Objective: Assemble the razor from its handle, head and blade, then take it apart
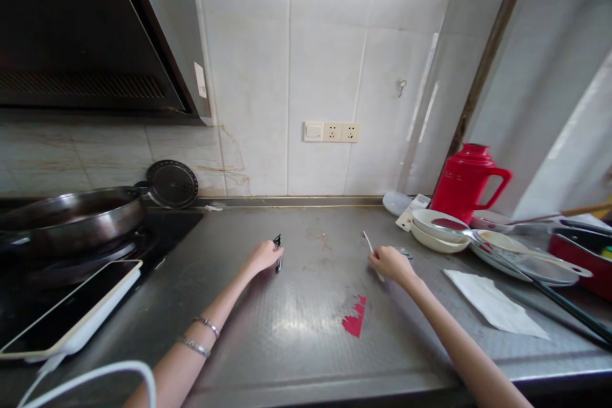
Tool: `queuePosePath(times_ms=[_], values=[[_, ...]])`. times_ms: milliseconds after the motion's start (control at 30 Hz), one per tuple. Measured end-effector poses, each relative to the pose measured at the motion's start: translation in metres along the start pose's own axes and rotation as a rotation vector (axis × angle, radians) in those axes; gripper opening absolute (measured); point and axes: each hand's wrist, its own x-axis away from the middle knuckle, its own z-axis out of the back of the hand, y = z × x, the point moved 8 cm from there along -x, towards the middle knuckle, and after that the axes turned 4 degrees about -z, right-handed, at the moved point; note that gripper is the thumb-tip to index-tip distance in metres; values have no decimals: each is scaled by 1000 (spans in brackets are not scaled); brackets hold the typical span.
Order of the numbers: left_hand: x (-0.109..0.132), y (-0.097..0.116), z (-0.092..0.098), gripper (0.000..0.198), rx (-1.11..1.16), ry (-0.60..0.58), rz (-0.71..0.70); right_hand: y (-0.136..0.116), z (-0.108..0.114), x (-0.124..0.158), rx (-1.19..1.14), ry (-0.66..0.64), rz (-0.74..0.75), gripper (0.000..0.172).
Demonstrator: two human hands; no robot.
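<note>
My left hand (264,256) is closed around a small black-and-silver tool (278,263) with a dark upper end, low over the steel counter (306,357). Its exact kind is too small to make out. To the right, my right hand (389,262) grips a slim white stick-like tool (367,242), tilted, with a small greyish tip pointing away from me. Just behind the right hand's knuckles, a small grey-blue item (406,254) shows in part. A torn, jagged red scrap (354,319) lies flat on the counter between my forearms.
On the left are a pan (95,223) on the stove and a phone (76,309) with a white cable (109,366). The right side holds a red thermos jug (463,185), stacked bowls (437,239), a white tissue (495,303) and a red pot (578,261).
</note>
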Motion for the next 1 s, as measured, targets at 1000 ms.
queuePosePath(times_ms=[1000], values=[[19, 21, -11, 29, -91, 44, 67, -214, -12, 24, -39, -3, 277, 39]])
